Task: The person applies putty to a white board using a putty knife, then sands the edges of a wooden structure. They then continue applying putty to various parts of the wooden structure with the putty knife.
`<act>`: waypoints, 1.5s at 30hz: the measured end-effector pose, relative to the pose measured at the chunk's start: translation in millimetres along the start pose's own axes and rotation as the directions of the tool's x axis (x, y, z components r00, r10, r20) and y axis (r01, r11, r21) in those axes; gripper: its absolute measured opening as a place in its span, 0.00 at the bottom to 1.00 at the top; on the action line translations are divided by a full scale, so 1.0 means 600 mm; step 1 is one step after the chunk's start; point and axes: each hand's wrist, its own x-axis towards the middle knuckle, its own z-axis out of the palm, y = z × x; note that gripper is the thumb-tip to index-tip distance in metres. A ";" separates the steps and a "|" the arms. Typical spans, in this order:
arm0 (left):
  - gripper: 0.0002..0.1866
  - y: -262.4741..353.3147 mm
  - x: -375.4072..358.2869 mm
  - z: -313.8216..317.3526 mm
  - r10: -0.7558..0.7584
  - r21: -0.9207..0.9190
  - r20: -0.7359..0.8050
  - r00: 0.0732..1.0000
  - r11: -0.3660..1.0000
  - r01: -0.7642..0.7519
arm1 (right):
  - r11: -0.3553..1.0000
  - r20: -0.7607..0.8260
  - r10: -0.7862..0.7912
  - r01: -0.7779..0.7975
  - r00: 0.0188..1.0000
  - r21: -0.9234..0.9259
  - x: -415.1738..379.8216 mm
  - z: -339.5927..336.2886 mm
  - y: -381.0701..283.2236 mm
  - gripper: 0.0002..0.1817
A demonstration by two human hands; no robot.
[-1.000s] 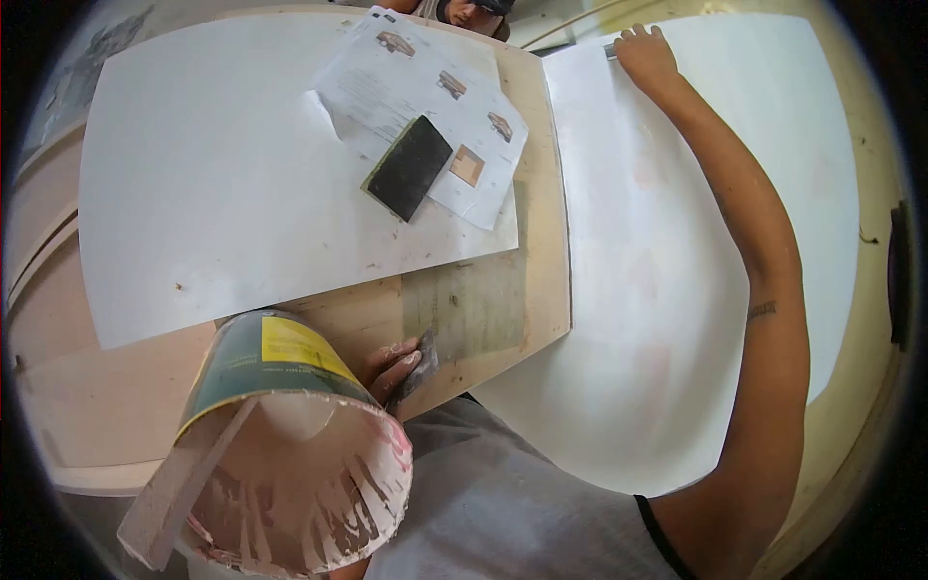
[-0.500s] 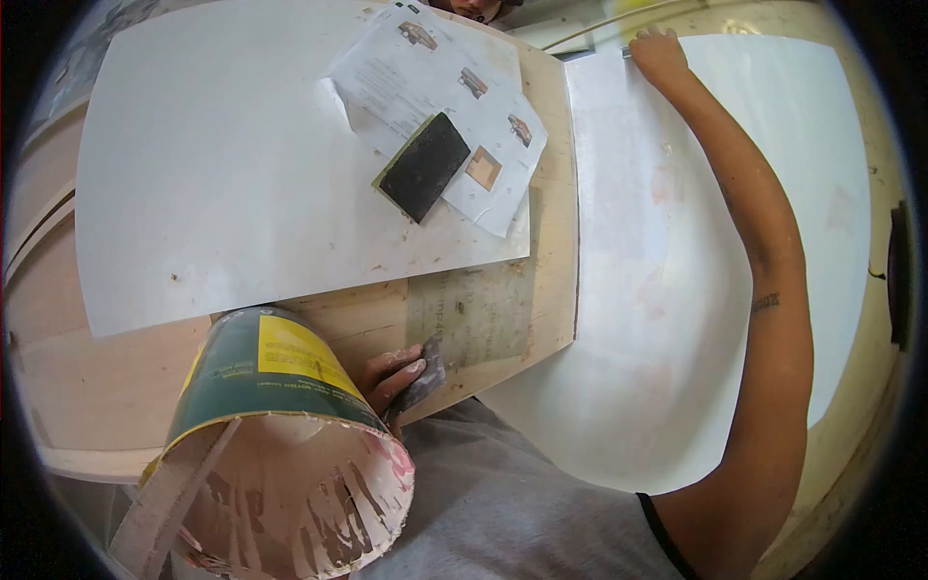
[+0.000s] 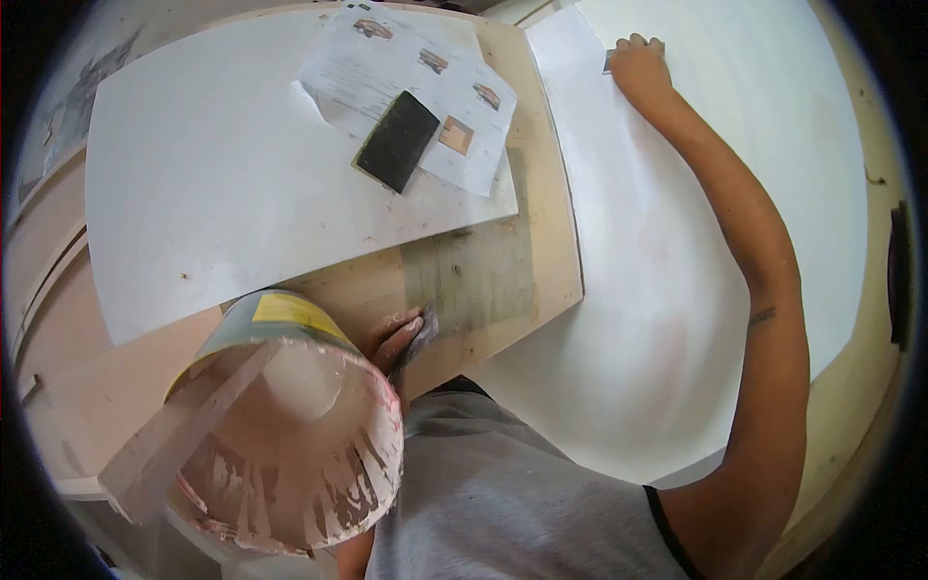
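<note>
My left hand sits behind the rim of a large paint can, its fingers closed on a thin grey scraper blade. Pinkish residue marks those fingertips. The can's open mouth faces me, its inner wall streaked with pale pink filler, and a flat wooden stick leans out over the rim. Far out on a smooth white panel, my right hand grips a small flat scraper; only its dark edge shows beside the fingers. Faint pinkish patches mark this panel.
Left of the panel, a wooden board carries a white sheet. Printed papers lie on the sheet, with a black sanding pad over their lower edge. Wooden parts stand at the far left.
My right hand has come toward me along the white panel with the scraper. The can has tipped so that more of its mouth shows. My view has shifted slightly.
</note>
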 end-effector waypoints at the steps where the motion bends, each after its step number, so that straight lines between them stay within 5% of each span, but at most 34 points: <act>1: 0.16 0.000 -0.001 0.000 -0.002 0.003 -0.005 1.000 1.000 0.002 | 1.000 0.014 0.000 0.000 1.000 -0.013 -0.026 -0.005 -0.006 0.10; 7: 0.16 -0.016 -0.017 0.013 -0.026 0.085 -0.028 0.999 0.996 0.028 | 0.999 0.117 0.049 -0.045 0.992 -0.030 -0.186 -0.035 -0.053 0.12; 10: 0.16 -0.029 -0.021 0.010 0.086 -0.069 -0.046 0.995 0.994 -0.089 | 0.997 0.169 0.069 -0.064 0.983 -0.032 -0.257 -0.055 -0.071 0.14; 16: 0.18 -0.041 -0.038 0.013 -0.041 -0.070 0.015 0.999 0.997 0.042 | 0.992 0.251 0.120 -0.126 0.960 0.008 -0.370 -0.079 -0.113 0.19; 20: 0.18 -0.039 -0.041 0.015 0.018 0.030 -0.046 0.999 0.999 -0.017 | 0.989 0.308 0.145 -0.147 0.940 -0.017 -0.425 -0.097 -0.141 0.25; 22: 0.19 -0.040 -0.044 0.017 0.014 0.107 -0.059 0.998 0.994 -0.008 | 0.983 0.287 0.175 -0.183 0.942 0.000 -0.454 -0.093 -0.161 0.21; 24: 0.19 -0.046 -0.048 0.020 -0.116 -0.100 -0.059 0.991 0.989 0.110 | 0.977 0.258 0.203 -0.215 0.945 0.019 -0.472 -0.101 -0.180 0.17; 27: 0.22 -0.067 -0.061 0.018 -0.082 -0.086 -0.049 0.995 0.993 0.078 | 0.980 0.336 0.187 -0.199 0.923 0.003 -0.489 -0.121 -0.197 0.14; 29: 0.23 -0.073 -0.065 0.021 -0.084 -0.157 -0.015 0.996 0.984 0.080 | 0.899 0.673 0.020 -0.307 0.740 0.311 -0.488 -0.127 -0.191 0.16; 30: 0.24 -0.073 -0.071 0.021 -0.219 -0.138 0.019 0.976 0.966 0.219 | 0.895 0.672 0.027 -0.317 0.740 0.313 -0.494 -0.140 -0.185 0.16; 31: 0.26 -0.062 -0.065 0.023 -0.348 -0.115 0.049 0.936 0.929 0.351 | 0.852 0.545 0.072 -0.335 0.835 0.402 -0.506 -0.164 -0.176 0.15; 33: 0.23 -0.013 -0.052 0.039 -0.305 -0.200 0.120 0.945 0.925 0.324 | 0.639 0.291 0.193 -0.345 0.937 0.688 -0.531 -0.217 -0.163 0.18; 35: 0.23 0.020 -0.030 0.063 -0.457 -0.686 0.325 0.828 0.488 0.539 | 0.247 0.169 0.337 -0.260 0.926 0.933 -0.545 -0.282 -0.163 0.23; 36: 0.22 0.036 -0.020 0.075 -0.520 -0.798 0.418 0.745 0.182 0.575 | 0.047 0.161 0.387 -0.193 0.908 0.980 -0.550 -0.314 -0.171 0.25; 38: 0.18 0.071 -0.005 0.081 -0.374 -0.771 0.628 0.682 -0.184 0.609 | -0.204 0.060 0.454 0.038 0.889 0.978 -0.571 -0.360 -0.205 0.26; 41: 0.17 0.079 0.013 0.104 -0.428 -0.742 0.656 0.622 -0.212 0.636 | -0.214 -0.206 0.477 0.340 0.854 0.916 -0.592 -0.421 -0.224 0.23; 43: 0.18 0.098 0.023 0.106 -0.395 -0.721 0.681 0.617 -0.217 0.658 | -0.222 -0.229 0.739 0.550 0.634 0.805 -0.574 -0.432 -0.274 0.24; 44: 0.18 0.112 0.027 0.099 -0.397 -0.726 0.676 0.621 -0.215 0.653 | -0.223 -0.233 0.739 0.556 0.633 0.801 -0.573 -0.412 -0.296 0.24; 45: 0.19 0.122 0.032 0.090 -0.419 -0.705 0.660 0.624 -0.058 0.707 | -0.148 -0.225 0.686 0.435 0.692 0.888 -0.575 -0.379 -0.317 0.25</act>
